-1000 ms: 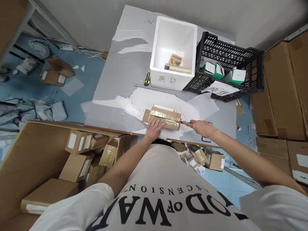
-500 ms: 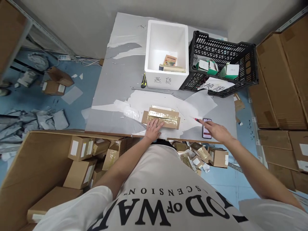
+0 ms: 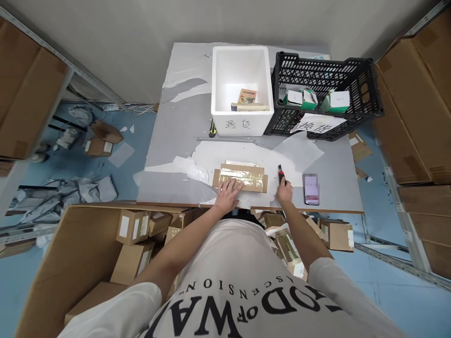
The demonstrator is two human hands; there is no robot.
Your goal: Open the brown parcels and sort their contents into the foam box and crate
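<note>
A flat cardboard box point(image 3: 246, 177) sealed with shiny tape lies near the table's front edge. My left hand point(image 3: 228, 195) rests on its near left part, fingers spread and pressing lightly, not wrapped round it. To the right of the box, my right hand point(image 3: 284, 191) is closed round a red and black utility knife point(image 3: 281, 173), which points away from me. The knife is apart from the box; whether its blade is out is too small to tell. A phone point(image 3: 311, 189) with a lit screen lies just right of my right hand.
Behind the box stand a white foam bin point(image 3: 243, 123) holding books and a black crate point(image 3: 327, 112) with green-white boxes. A yellow-black cutter point(image 3: 212, 128) lies beside the bin. A large carton point(image 3: 88, 234) of parcels stands below left; torn film covers the table point(image 3: 158, 141).
My right hand has moved left, from over the phone toward the box, and the utility knife in it now points away from me. My left hand stays on the box. The view has shifted.
</note>
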